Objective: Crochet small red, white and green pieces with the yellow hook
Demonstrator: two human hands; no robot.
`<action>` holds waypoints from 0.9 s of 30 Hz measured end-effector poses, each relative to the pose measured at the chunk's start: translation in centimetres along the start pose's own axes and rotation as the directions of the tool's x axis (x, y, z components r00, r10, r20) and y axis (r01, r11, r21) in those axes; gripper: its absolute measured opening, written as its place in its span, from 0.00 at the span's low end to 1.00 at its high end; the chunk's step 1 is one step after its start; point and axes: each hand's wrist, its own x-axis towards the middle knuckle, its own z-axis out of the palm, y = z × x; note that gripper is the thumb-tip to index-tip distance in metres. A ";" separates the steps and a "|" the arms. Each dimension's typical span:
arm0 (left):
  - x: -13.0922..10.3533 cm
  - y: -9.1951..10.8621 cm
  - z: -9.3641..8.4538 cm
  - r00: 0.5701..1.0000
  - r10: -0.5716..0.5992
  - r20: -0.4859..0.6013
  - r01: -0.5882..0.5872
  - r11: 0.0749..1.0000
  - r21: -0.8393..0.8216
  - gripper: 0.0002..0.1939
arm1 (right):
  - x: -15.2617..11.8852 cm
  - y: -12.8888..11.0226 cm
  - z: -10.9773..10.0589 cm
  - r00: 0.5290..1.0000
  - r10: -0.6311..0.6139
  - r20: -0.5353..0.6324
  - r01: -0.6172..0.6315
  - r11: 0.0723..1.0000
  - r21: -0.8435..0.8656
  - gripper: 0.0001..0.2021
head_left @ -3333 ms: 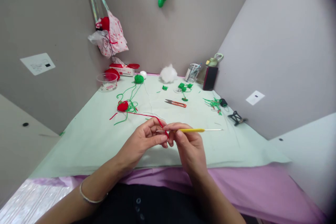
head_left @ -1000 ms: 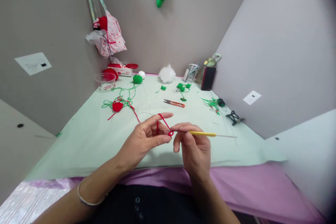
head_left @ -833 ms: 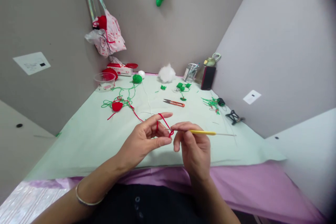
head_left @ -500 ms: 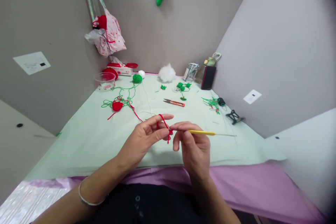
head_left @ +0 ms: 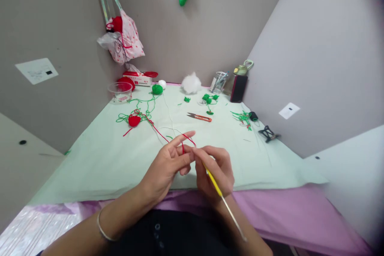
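Observation:
Red yarn (head_left: 189,139) runs over the raised index finger of my left hand (head_left: 168,164), whose thumb and other fingers pinch close to my right hand's fingertips. The small red crochet piece seen before is hidden between the fingers. My right hand (head_left: 214,170) is closed around a crochet hook (head_left: 215,182) with a yellow grip. Its bare metal end slants down to the lower right, while the working tip is covered by my fingers. From my left hand the yarn leads back to a red yarn ball (head_left: 134,120) on the table.
Orange thread snips (head_left: 199,117) lie beyond my hands. Farther back are white stuffing (head_left: 191,83), a green yarn ball (head_left: 157,89), green crocheted pieces (head_left: 209,99) and a clear plastic tub (head_left: 120,93). A black stand (head_left: 269,133) lies at the right, near the partition.
My right hand has turned and moved left against my left fingertips. The hook has swung from nearly level to slanting down toward me, and the red piece has become hidden.

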 end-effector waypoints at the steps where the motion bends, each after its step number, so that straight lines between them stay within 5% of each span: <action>1: 0.0 0.1 0.0 0.999 -0.046 0.016 0.047 0.997 -0.059 0.32 | 0.0 0.1 -0.1 1.000 0.023 0.008 -0.023 1.000 0.016 0.21; 4: 0.2 0.5 -0.4 0.996 -0.081 0.023 0.084 0.985 -0.152 0.25 | 0.7 0.3 -0.7 0.968 0.244 0.061 -0.252 0.943 0.216 0.14; 7: 0.4 0.4 -0.5 1.000 0.008 -0.015 -0.009 0.995 -0.095 0.22 | 1.3 0.3 -0.8 0.914 0.391 0.107 -0.398 0.815 0.421 0.11; 11: 0.2 -0.5 0.1 0.980 0.169 -0.102 -0.167 0.986 0.025 0.27 | 0.6 0.3 0.1 0.961 0.253 0.109 -0.272 0.933 0.234 0.14; 14: 0.1 -0.6 0.2 0.998 0.025 -0.060 -0.030 0.995 -0.092 0.24 | 0.2 0.5 0.3 0.994 0.105 -0.002 -0.104 0.988 0.111 0.18; 17: 0.3 0.0 -0.1 0.998 -0.060 -0.004 0.058 0.984 -0.168 0.22 | 0.7 0.7 -0.2 0.934 0.354 0.046 -0.348 0.876 0.333 0.12; 21: 0.4 0.3 -0.3 0.999 0.028 -0.025 -0.030 0.996 -0.079 0.23 | 1.4 0.7 -0.4 0.826 0.529 0.194 -0.531 0.617 0.581 0.08; 27: 0.2 0.1 -0.2 0.998 0.051 -0.047 -0.049 0.998 0.035 0.29 | 0.9 0.6 0.3 0.821 0.504 0.268 -0.562 0.636 0.529 0.08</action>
